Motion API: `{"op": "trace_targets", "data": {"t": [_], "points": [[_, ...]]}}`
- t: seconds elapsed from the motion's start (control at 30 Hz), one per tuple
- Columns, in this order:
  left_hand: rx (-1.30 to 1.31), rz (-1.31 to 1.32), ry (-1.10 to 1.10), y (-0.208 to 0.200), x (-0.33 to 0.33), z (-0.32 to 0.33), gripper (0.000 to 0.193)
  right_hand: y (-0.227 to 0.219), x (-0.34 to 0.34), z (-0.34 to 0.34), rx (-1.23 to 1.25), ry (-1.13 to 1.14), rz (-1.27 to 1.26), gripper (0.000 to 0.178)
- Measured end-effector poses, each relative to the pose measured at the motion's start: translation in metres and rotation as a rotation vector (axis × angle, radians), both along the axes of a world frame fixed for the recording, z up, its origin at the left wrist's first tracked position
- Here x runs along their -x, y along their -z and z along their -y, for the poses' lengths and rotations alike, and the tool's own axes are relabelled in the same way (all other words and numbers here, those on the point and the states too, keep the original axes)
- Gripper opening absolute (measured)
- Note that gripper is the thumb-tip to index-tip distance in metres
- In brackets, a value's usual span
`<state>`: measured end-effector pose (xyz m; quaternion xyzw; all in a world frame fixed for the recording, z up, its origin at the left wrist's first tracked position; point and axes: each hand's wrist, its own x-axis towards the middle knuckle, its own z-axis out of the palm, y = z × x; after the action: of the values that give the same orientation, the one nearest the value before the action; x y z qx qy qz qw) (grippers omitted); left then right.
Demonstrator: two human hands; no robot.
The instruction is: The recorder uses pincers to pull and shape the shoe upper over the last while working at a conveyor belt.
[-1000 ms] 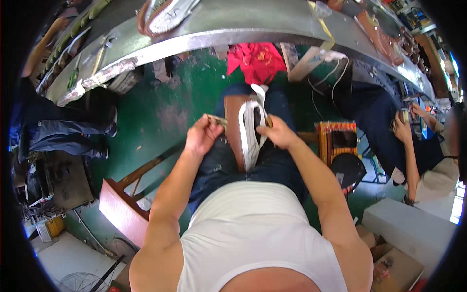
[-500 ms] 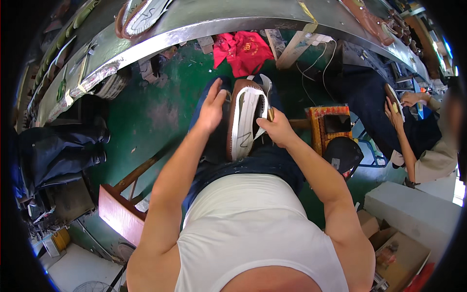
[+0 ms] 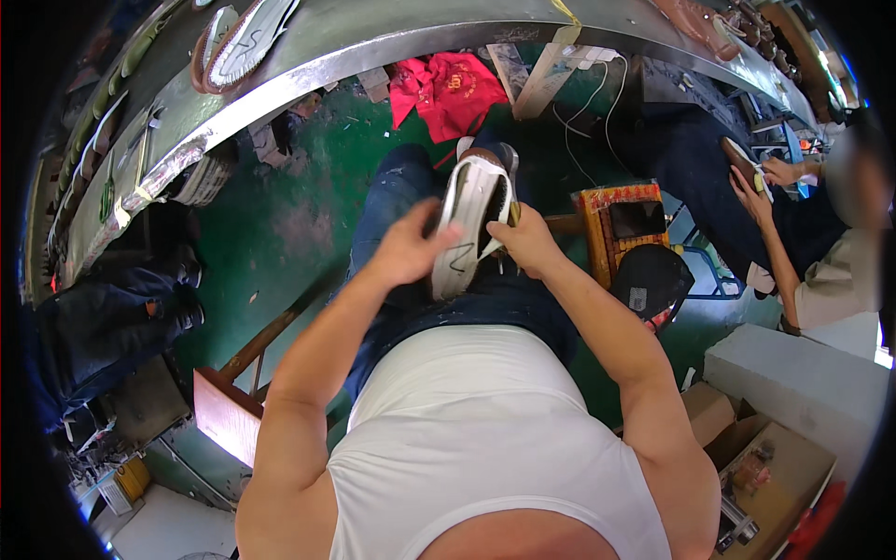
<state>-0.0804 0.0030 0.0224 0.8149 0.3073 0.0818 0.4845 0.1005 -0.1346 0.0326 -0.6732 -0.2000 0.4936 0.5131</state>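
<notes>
Bottom up over my lap lies an unfinished brown shoe (image 3: pixel 465 210), with a white underside, stitches round its edge and a dark line drawn near the heel. On its right side a white strip stands away from the edge, leaving a dark gap. My left hand (image 3: pixel 413 247) grasps the shoe's left side, its thumb across the white underside and its fingers partly hidden and blurred. My right hand (image 3: pixel 530 245) is closed at the right edge beside the loose strip. A small tool with a yellowish handle (image 3: pixel 514 215) pokes out of it; its working end is hidden.
A metal-edged workbench (image 3: pixel 373 51) curves across the front, carrying more unfinished shoes (image 3: pixel 245 45). Red cloth (image 3: pixel 453 91) lies under it. At right are a beaded seat (image 3: pixel 597 233), a black cap (image 3: pixel 656 283) and a co-worker's hand (image 3: pixel 749 198) on another shoe. A cardboard box (image 3: pixel 775 467) stands lower right.
My left hand has moved from free in the air, fingers extended, down and right onto the shoe's side. My right hand stays by the strip. The whole view has shifted slightly.
</notes>
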Motion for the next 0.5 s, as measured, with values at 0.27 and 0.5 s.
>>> {"op": "trace_targets", "data": {"t": [0.27, 0.5], "points": [[0.783, 0.041, -0.088, 0.015, -0.002, -0.009, 0.04, -0.054, -0.024, 0.038, 0.218, -0.295, 0.248, 0.023], [0.926, 0.192, -0.033, -0.002, 0.0, 0.016, 0.087, -0.054, -0.021, 0.055, 0.024, -0.778, 0.964, 0.04]]}}
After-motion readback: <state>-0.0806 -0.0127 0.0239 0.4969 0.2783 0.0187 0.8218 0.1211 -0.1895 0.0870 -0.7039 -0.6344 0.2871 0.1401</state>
